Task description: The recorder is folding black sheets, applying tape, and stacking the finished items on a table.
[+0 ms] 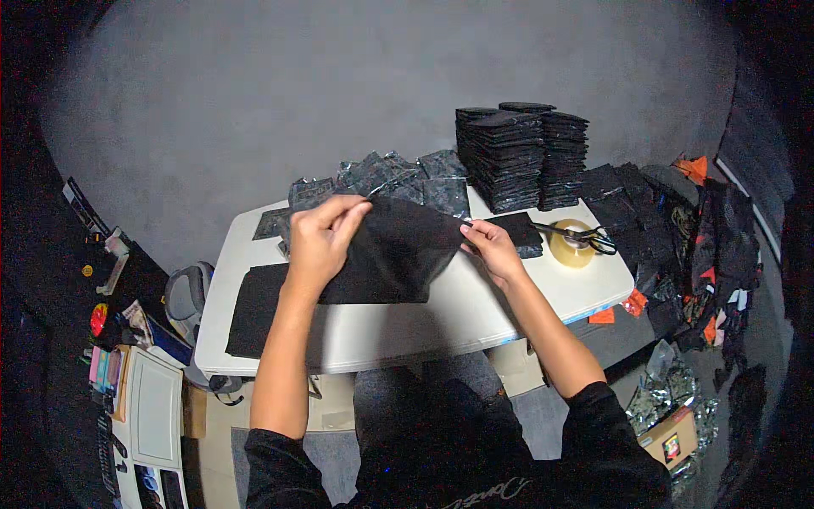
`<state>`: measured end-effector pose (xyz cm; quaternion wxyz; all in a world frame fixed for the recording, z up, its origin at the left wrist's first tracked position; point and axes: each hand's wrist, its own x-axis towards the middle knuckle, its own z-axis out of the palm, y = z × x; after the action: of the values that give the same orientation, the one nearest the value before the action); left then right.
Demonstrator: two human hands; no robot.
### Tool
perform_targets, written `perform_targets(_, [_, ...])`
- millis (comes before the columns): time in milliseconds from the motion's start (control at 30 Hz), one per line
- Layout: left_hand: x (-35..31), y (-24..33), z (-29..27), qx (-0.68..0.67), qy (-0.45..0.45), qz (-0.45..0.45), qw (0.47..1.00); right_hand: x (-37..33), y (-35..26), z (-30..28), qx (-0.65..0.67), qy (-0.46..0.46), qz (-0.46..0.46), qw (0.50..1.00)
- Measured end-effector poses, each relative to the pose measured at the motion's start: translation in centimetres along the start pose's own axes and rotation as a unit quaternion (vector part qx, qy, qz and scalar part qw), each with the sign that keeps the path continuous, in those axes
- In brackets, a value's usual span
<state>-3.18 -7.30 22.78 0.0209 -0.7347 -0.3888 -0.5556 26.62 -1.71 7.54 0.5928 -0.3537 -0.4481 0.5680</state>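
Observation:
A thin black piece of fabric (407, 242) hangs between my hands above the white table, its lower part sagging and slightly see-through. My left hand (325, 233) pinches its upper left edge with thumb and fingers closed. At the upper right corner, my right hand (492, 248) grips the fabric between thumb and fingertips. Beneath them, a flat black cloth (254, 310) lies on the table's left part, partly hidden by my left forearm. A flat dark packet (517, 233) rests beyond my right hand.
Clear-wrapped dark packets (381, 174) lie along the table's (365, 339) back edge. Tall stacks of black packets (504, 157) stand at the back right. Black-handled scissors (602, 242) lie over a tape roll (570, 246). Black and orange items (704, 246) are heaped to the right.

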Motion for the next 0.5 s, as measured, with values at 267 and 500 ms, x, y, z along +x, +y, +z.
perform_targets(267, [2.0,1.6,2.1,0.006,-0.168,0.07,0.983,-0.6,-7.5,3.8,-0.216,-0.249,-0.175,0.928])
perform_targets(500, [3.3,2.0,1.2,0.049,-0.234,0.069,0.969,1.3,-9.0,9.8,-0.311,-0.221,-0.207,0.901])
